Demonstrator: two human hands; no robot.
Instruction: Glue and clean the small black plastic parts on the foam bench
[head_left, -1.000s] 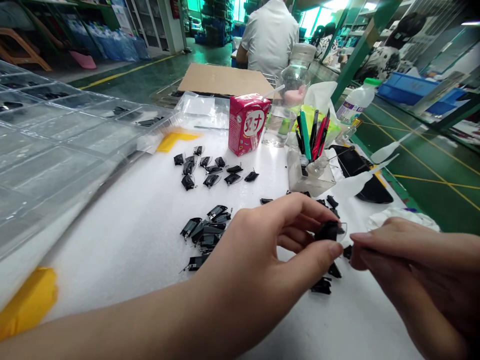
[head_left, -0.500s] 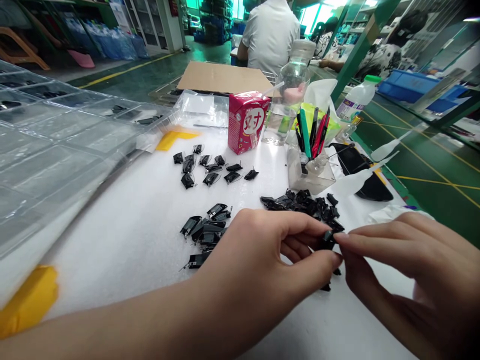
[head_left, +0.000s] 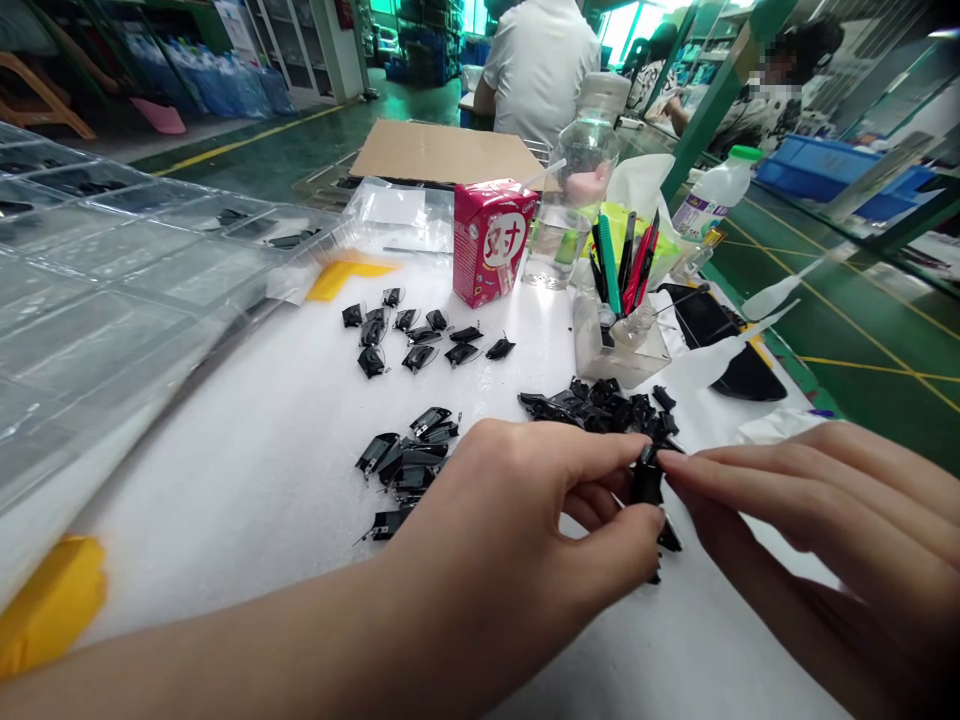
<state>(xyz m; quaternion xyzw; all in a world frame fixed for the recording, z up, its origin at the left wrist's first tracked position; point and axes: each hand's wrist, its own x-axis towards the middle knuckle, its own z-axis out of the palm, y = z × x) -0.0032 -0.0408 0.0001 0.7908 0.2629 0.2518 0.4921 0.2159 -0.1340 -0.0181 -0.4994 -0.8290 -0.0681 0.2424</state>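
A small glossy black plastic part [head_left: 646,478] is pinched between the thumb and forefinger of my left hand [head_left: 525,520], above the table. At the part's right side, the fingertips of my right hand [head_left: 817,530] are pressed together and touch its upper end; my right thumb tip is mostly hidden. Just beyond my hands lies a heap of similar black parts [head_left: 600,400], and a few more show below my fingers. Another pile of black parts [head_left: 409,460], partly covered by my left hand, has thin leads. Farther back, several black pieces with thin wire loops [head_left: 420,357] lie spread out.
A clear compartment tray [head_left: 150,300] spans the left side. Behind the parts stand a red drink carton [head_left: 491,245], a clear bottle [head_left: 559,235] and a clear holder [head_left: 626,362] with tweezers. A cardboard sheet [head_left: 442,150] lies at the back. Other people sit beyond the table.
The black part has turned more upright in my left fingers, so more of it shows. My right fingertips have shifted slightly left and up along with it.
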